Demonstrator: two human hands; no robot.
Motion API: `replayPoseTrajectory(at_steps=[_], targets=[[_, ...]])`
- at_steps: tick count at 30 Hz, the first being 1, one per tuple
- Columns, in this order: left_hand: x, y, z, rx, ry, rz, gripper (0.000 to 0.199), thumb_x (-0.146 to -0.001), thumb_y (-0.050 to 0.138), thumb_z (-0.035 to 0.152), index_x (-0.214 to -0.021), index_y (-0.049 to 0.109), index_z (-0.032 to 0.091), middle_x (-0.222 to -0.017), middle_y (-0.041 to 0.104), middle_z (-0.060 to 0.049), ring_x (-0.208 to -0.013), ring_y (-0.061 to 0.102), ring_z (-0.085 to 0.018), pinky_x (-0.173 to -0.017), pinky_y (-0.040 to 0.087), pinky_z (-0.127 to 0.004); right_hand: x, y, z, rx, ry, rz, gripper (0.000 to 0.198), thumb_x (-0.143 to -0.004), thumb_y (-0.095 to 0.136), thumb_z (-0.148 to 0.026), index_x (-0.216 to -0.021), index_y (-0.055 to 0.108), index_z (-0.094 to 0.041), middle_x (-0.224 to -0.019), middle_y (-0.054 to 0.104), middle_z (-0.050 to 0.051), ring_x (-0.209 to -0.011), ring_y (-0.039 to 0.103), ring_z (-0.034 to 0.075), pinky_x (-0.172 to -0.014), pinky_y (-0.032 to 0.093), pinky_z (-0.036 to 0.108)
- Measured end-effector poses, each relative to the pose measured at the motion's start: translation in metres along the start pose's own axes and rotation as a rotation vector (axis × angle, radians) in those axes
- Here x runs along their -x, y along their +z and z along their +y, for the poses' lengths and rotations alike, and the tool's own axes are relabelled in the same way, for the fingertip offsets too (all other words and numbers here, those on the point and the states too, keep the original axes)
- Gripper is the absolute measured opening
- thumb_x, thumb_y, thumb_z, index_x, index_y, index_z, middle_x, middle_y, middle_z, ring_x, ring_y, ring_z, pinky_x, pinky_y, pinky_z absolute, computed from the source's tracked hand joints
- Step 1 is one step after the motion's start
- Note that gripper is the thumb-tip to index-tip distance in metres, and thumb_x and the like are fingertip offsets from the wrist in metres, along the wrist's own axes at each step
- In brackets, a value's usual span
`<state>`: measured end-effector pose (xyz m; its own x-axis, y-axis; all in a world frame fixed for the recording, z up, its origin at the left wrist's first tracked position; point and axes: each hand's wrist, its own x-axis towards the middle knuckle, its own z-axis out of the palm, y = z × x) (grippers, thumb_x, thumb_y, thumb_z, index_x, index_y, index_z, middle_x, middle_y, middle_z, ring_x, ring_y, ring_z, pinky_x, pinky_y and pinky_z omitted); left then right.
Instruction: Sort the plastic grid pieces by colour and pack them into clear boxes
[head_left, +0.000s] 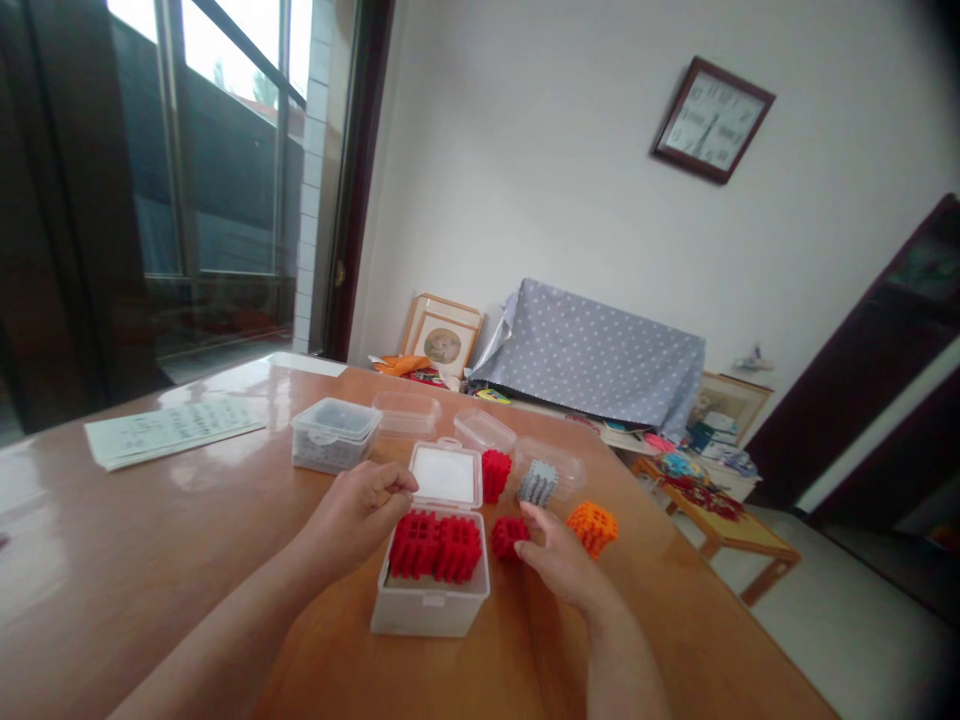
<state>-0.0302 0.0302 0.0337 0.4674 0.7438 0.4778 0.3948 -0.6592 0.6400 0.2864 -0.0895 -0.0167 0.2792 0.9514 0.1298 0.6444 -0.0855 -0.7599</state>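
My right hand [564, 562] has its thumb and forefinger at the right side of a small dark-red stack of notched plastic pieces [507, 538] on the table. My left hand [366, 508] hovers by the upper left of an open plastic box [429, 610]; its fingers are loosely curled, with nothing visible in them. Two bright-red stacks of interlocking pieces [435, 547] lie side by side in the box. Its lid [446, 475] is folded back. Beyond my right hand are another red stack [496, 475], a grey stack [538, 484] and an orange stack [592, 527].
A lidded clear box [334, 434] with grey contents stands at the back left, near clear empty containers [406, 413], [484, 431]. Another clear container [561, 465] lies behind the grey stack. Printed paper [174, 430] rests at the left. The table's right edge slopes down beside a low wooden stool [739, 545].
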Motion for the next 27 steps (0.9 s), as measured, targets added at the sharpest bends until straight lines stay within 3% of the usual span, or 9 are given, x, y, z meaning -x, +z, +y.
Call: replayPoseTrajectory(at_steps=[10, 17, 27], targets=[[-0.001, 0.003, -0.006, 0.057, -0.025, -0.016, 0.017, -0.086, 0.054, 0.028, -0.090, 0.070, 0.023, -0.089, 0.073, -0.001, -0.086, 0.066, -0.021, -0.079, 0.046, -0.030, 0.001, 0.003, 0.003, -0.086, 0.063, -0.009, 0.069, -0.081, 0.070, -0.039, -0.143, 0.052, -0.014, -0.147, 0.055, 0.016, -0.131, 0.057, 0.026, -0.111, 0.044, 0.040], [-0.002, 0.014, -0.024, 0.138, -0.237, 0.075, 0.014, -0.083, 0.056, 0.033, -0.082, 0.064, 0.021, -0.070, 0.065, 0.002, -0.068, 0.060, -0.018, -0.062, 0.039, -0.027, -0.003, 0.006, 0.008, -0.128, 0.105, 0.045, 0.070, -0.085, 0.066, -0.050, -0.141, 0.053, -0.010, -0.135, 0.062, 0.020, -0.122, 0.063, 0.028, -0.105, 0.048, 0.041], [-0.004, 0.038, -0.015, 0.574, -0.426, 0.107, 0.022, -0.075, 0.065, 0.033, -0.085, 0.050, 0.020, -0.062, 0.052, 0.008, -0.054, 0.048, -0.012, -0.055, 0.035, -0.023, -0.008, 0.011, 0.014, -0.204, 0.112, 0.117, 0.065, -0.086, 0.065, -0.054, -0.137, 0.058, -0.013, -0.128, 0.068, 0.018, -0.119, 0.066, 0.029, -0.102, 0.051, 0.041]])
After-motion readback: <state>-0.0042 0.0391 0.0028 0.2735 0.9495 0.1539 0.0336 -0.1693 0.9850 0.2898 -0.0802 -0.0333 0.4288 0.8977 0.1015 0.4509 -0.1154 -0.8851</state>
